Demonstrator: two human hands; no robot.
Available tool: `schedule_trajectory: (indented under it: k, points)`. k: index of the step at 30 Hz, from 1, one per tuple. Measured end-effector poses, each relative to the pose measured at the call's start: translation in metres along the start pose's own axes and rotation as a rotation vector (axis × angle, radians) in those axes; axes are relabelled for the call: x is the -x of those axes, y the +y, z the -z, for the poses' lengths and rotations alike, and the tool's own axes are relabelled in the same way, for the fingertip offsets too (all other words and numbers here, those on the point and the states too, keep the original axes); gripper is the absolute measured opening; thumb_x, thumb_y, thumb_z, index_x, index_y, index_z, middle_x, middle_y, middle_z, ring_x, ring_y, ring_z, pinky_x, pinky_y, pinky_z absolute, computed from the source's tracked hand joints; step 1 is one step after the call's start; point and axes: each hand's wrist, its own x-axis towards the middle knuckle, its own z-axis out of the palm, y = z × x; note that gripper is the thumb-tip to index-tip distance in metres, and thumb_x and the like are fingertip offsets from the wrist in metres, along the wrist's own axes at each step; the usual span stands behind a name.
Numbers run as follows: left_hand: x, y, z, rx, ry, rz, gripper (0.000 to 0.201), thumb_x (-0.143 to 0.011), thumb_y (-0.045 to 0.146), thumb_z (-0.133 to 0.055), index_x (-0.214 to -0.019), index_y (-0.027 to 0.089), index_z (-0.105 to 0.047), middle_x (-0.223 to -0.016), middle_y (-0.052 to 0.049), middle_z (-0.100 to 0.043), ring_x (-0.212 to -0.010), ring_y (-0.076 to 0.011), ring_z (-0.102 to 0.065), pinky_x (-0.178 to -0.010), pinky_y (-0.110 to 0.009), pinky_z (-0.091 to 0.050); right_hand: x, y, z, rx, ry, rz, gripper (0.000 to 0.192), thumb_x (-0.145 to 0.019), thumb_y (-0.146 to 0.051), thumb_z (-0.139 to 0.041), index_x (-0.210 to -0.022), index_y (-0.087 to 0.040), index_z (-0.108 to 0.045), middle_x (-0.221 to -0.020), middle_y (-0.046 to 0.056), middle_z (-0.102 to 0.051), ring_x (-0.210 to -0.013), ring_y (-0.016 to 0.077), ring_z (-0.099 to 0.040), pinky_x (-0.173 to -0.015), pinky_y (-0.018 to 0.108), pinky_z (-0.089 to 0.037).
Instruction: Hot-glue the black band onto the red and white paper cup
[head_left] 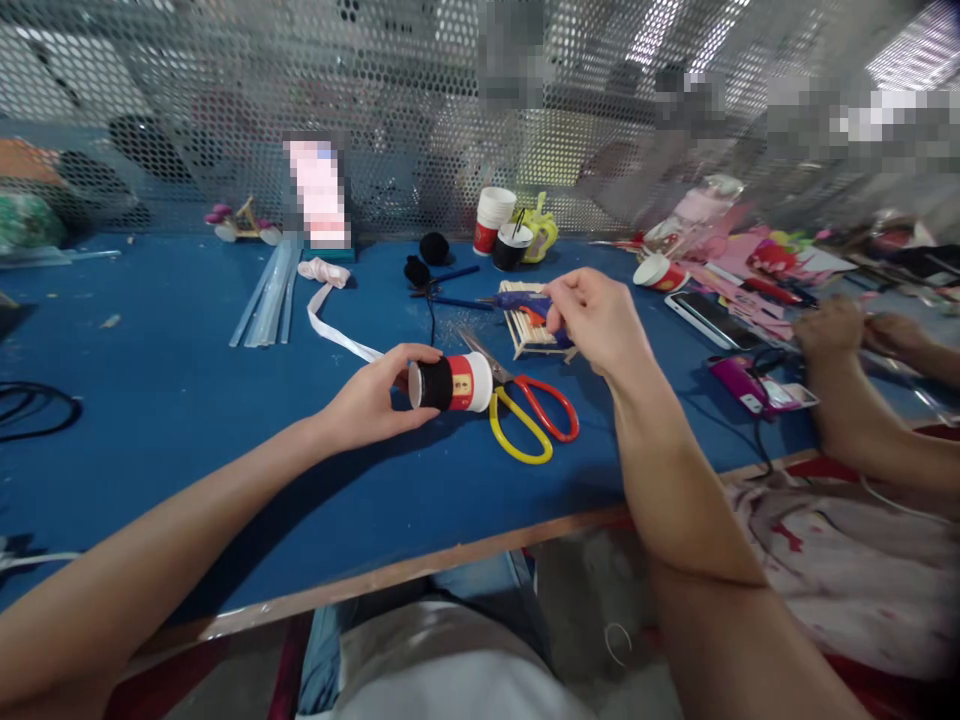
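While the left hand (371,400) grips a small paper cup (452,383) wrapped in black and lying sideways just above the blue tabletop (172,380), the right hand (596,318) closes on a blue glue gun (519,301) over a popsicle-stick frame (531,332). Yellow-and-red scissors (532,410) lie beside the cup. A perforated metal screen (225,90) backs the bench — clear glue sticks (268,292), white ribbon (330,310) and cups (495,220) sit near it. Another person's hands (855,330) work at the right.

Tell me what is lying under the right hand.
Under the right hand lies a small rack of wooden sticks on the blue table, with a blue glue gun at its fingers. The hand covers the rack's right end and the gun's rear.
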Motion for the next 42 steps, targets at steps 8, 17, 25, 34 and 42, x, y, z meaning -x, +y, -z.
schedule_trajectory:
  k: [8, 17, 25, 34, 42]
  points:
    - [0.004, 0.0, -0.004, -0.059, -0.063, 0.008, 0.058, -0.075, 0.026, -0.063, -0.126, 0.019, -0.037, -0.121, -0.011, -0.052, -0.092, -0.0183, -0.059, -0.076, -0.032, -0.052, 0.019, -0.019, -0.03, -0.087, -0.304, 0.033, 0.02, -0.084, -0.03, -0.049, -0.074, -0.015, -0.059, -0.061, 0.002, -0.065, -0.047, 0.0075, -0.047, -0.051, 0.024, -0.036]
    - [0.008, 0.001, -0.007, -0.163, -0.089, -0.108, 0.056, -0.078, 0.027, -0.059, -0.129, 0.018, -0.037, -0.125, -0.012, -0.049, -0.114, -0.0228, -0.05, -0.093, -0.037, -0.046, 0.039, -0.007, -0.045, -0.132, -0.256, 0.091, 0.023, -0.088, -0.029, -0.042, -0.092, -0.015, -0.06, -0.059, -0.001, -0.059, -0.055, 0.0098, -0.052, -0.06, 0.026, -0.041]
    - [0.011, 0.005, -0.007, -0.342, -0.12, -0.286, 0.052, -0.083, 0.026, -0.055, -0.129, 0.014, -0.036, -0.126, -0.014, -0.05, -0.117, -0.0215, -0.048, -0.096, -0.035, -0.045, 0.041, -0.009, -0.038, -0.2, -0.216, -0.022, 0.036, -0.089, -0.043, -0.04, -0.072, -0.016, -0.057, -0.041, -0.004, -0.047, -0.039, 0.0079, -0.042, -0.048, 0.024, -0.037]
    - [0.012, 0.008, -0.01, -0.618, -0.137, -0.506, 0.044, -0.084, 0.018, -0.05, -0.126, 0.016, -0.04, -0.125, -0.013, -0.054, -0.098, -0.0218, -0.057, -0.082, -0.037, -0.051, 0.045, -0.01, -0.047, -0.247, -0.624, 0.051, 0.036, -0.087, -0.046, -0.042, -0.085, -0.017, -0.063, -0.09, 0.006, -0.066, -0.084, 0.0168, -0.059, -0.074, 0.03, -0.044]
    - [0.014, 0.011, -0.01, -0.669, -0.126, -0.55, 0.04, -0.082, 0.014, -0.05, -0.121, 0.013, -0.044, -0.125, -0.016, -0.05, -0.102, -0.0258, -0.054, -0.082, -0.04, -0.051, 0.047, -0.011, -0.053, -0.421, -0.618, 0.07, 0.025, -0.081, -0.04, -0.053, -0.081, -0.017, -0.063, -0.077, 0.001, -0.062, -0.072, 0.0117, -0.055, -0.069, 0.026, -0.043]
